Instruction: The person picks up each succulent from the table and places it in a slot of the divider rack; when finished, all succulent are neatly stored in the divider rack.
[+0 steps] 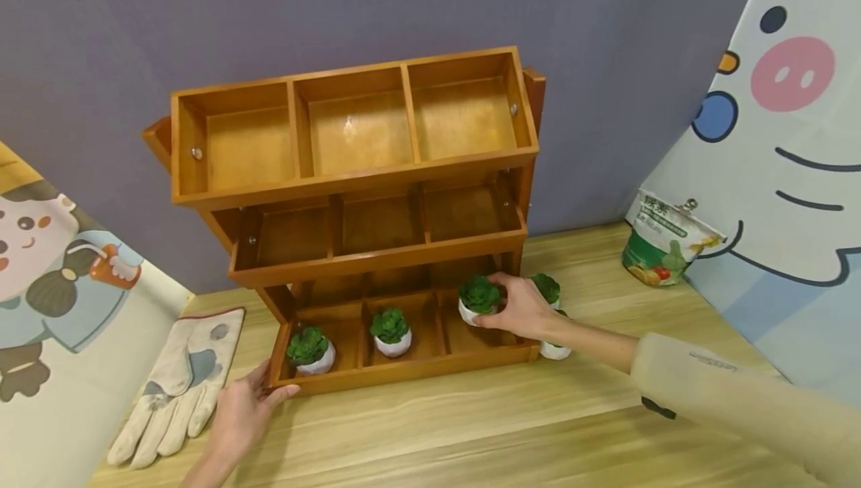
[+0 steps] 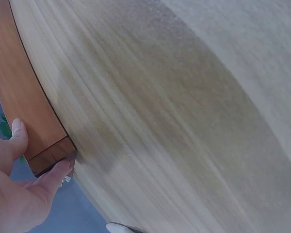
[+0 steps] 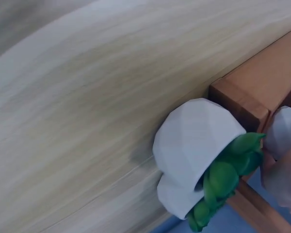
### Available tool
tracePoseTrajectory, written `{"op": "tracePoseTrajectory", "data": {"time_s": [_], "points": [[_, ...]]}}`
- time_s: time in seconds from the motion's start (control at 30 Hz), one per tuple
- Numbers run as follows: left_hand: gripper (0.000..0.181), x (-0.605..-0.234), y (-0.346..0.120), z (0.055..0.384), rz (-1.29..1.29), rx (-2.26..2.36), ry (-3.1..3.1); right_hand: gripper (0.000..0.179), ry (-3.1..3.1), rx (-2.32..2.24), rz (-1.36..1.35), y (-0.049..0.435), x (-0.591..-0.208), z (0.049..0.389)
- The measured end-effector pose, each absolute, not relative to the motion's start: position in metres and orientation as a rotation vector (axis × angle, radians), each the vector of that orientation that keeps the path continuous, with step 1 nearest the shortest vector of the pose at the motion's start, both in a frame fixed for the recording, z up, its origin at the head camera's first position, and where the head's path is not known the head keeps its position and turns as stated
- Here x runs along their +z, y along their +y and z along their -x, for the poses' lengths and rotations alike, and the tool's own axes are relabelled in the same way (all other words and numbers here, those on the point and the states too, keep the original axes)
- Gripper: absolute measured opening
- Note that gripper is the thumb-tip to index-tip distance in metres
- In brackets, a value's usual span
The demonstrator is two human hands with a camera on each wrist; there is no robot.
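A three-tier wooden plant stand (image 1: 377, 372) has each tier divided into three compartments. My right hand (image 1: 528, 310) pinches a potted succulent (image 1: 479, 295) in a white pot at the bottom tier's right compartment; whether its base touches the wood I cannot tell. At the bottom tier's left front corner, my left hand (image 1: 241, 412) grips the wood, thumb on the front and fingers around the end (image 2: 51, 153). One succulent (image 1: 308, 346) sits tilted in the bottom left compartment and another (image 1: 392, 331) in the middle one. Beside the right end stand two more white pots (image 3: 196, 141), partly behind my right arm.
White work gloves (image 1: 181, 383) lie on the wood-grain table (image 1: 417, 436) at the left. At the back right a clipped green-and-white food bag (image 1: 666, 241) leans near the wall. A grey-blue wall (image 1: 350, 10) rises behind the stand.
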State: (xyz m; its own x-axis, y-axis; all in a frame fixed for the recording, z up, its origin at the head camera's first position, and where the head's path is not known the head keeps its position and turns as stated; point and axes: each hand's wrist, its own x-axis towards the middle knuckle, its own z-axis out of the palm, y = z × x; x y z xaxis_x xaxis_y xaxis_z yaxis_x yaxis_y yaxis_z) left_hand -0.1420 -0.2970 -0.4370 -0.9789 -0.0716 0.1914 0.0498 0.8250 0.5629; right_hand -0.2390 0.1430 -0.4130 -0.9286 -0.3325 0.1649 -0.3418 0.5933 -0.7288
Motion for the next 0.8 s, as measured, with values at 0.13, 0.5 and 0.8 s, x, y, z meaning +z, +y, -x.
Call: {"op": "tracePoseTrajectory", "data": {"time_s": [0.13,0.5,0.8], "points": [[0.065,-0.437,-0.297,0.142,-0.033,-0.882,-2.811,0.076,-2.853,1.190,-0.598,0.133,-0.417,0.245],[0.062,-0.438,-0.298,0.142,-0.024,-0.879,-2.798,0.074,-2.912,1.069,-0.587,0.118,-0.426,0.247],[0.063,-0.439,-0.298,0.142,-0.030,-0.888,-2.798,0.074,-2.919,1.043,-0.602,0.117,-0.433,0.248]]}}
